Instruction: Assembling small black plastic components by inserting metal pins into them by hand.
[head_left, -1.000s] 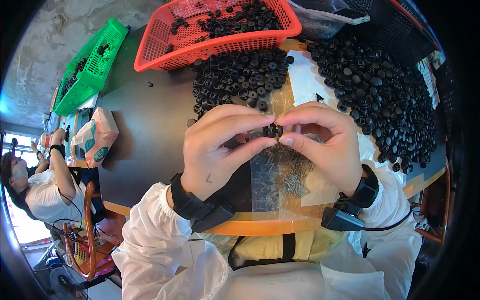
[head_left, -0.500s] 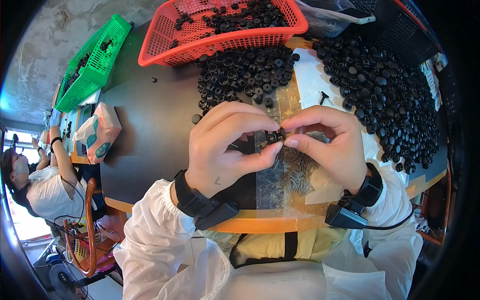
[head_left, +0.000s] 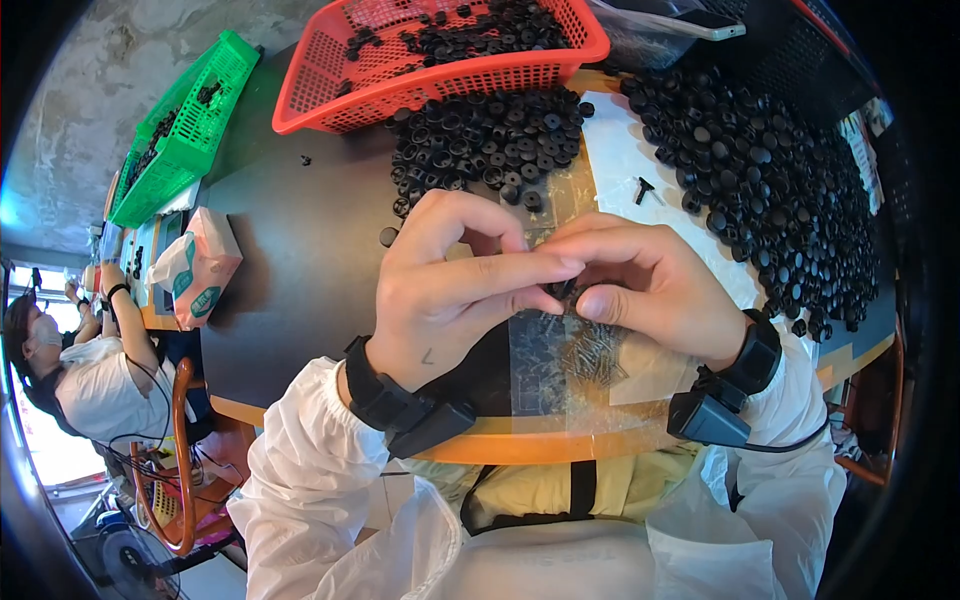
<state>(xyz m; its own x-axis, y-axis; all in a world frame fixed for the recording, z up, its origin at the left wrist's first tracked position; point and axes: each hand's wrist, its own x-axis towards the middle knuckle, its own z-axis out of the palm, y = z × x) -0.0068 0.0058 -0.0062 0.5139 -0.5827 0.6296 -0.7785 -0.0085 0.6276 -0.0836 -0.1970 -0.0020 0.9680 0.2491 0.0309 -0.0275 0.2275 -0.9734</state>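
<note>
Black plastic part [head_left: 562, 290] is mostly hidden between left hand [head_left: 440, 290], which pinches it, and right hand [head_left: 665, 295], half-curled, its grip indeterminable. Red perforated basket [head_left: 592, 45] and green perforated basket [head_left: 197, 140] each contain small black components [head_left: 500, 35].

A pink tissue pack [head_left: 208, 255] is standing toward the left of the dark table [head_left: 290, 300], a white tissue [head_left: 172, 268] poking from it. Beyond it, a green basket [head_left: 205, 135] is sitting near a mottled grey wall [head_left: 105, 90]. At far left, a co-worker [head_left: 112, 390] in a white top is holding both arms forward; a curved wooden chair [head_left: 181, 450] and a fan [head_left: 128, 558] are showing below. Toward the upper right, what looks like a phone [head_left: 715, 30] is resting by a black mesh crate [head_left: 790, 70]. Yellow cloth [head_left: 530, 490] is lying below the table's front edge.
</note>
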